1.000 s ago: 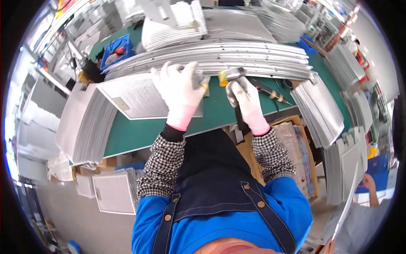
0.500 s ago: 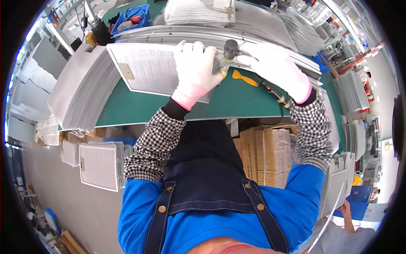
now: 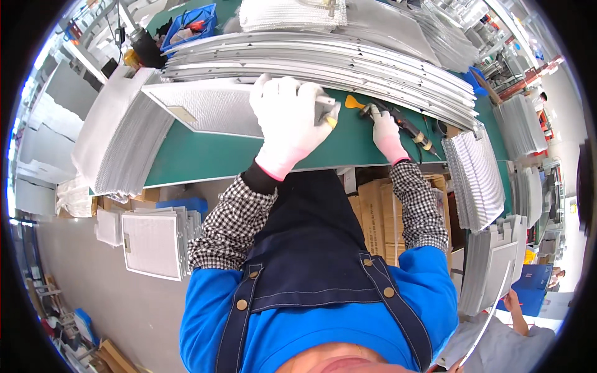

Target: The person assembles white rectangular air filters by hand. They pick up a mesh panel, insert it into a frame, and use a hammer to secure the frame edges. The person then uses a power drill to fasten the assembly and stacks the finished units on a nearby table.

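My left hand (image 3: 286,118), in a white glove with a pink cuff, is closed on the right end of a framed mesh filter panel (image 3: 211,109). The panel is tilted, its far edge raised against stacked metal frames. My right hand (image 3: 385,133), also gloved, has its fingers closed around the handle of a small yellow scraper (image 3: 353,102); only the blade shows. Just right of these fingers lies a dark power screwdriver (image 3: 410,132) on the green table. A dark round object (image 3: 440,128), perhaps the mallet's head, lies beyond it.
Long metal frames (image 3: 323,59) are piled across the back of the green table (image 3: 217,152). Mesh sheets (image 3: 118,133) are stacked at left, more mesh panels (image 3: 476,177) at right. A blue bin (image 3: 189,28) stands far left. Another person's arm (image 3: 517,314) shows at lower right.
My right hand has left the rubber mallet and come down and nearer, onto the yellow scraper. The panel under my left hand has tilted further.
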The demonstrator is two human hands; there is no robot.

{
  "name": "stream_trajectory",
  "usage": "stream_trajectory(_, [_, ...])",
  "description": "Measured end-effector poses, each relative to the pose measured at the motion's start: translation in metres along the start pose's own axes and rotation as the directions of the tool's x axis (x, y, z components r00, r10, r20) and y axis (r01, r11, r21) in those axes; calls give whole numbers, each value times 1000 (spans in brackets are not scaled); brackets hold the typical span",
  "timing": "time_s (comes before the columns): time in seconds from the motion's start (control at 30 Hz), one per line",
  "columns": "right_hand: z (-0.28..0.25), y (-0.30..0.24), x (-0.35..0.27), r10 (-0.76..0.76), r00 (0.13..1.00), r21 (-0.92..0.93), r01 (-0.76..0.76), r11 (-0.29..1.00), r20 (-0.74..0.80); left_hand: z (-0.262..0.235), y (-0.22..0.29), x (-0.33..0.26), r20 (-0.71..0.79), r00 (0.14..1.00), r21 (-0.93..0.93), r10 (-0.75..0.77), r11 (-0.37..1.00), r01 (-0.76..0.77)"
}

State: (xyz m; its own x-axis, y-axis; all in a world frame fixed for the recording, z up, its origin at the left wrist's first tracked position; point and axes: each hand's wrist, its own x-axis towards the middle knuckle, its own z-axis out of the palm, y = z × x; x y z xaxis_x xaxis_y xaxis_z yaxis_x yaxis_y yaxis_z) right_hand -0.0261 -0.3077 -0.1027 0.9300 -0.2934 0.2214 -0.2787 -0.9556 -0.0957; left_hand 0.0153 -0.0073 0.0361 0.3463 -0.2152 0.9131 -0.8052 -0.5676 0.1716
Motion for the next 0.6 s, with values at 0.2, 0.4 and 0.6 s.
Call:
stream_trajectory(0.2, [-179,-91,129,-258,799,502,556,663,-544,-17,9,8,3,1000,-60,6,998,-5])
stream_trajectory(0.4, [-343,-197,206,-389,702,742,667,67,-596,-7,7,16,116,993,-18,-5,1000,8])
stream_trajectory(0.6, [-347,-198,133,-214,710,723,691,24,-671,4,12,17,54,998,-72,-20,997,24])
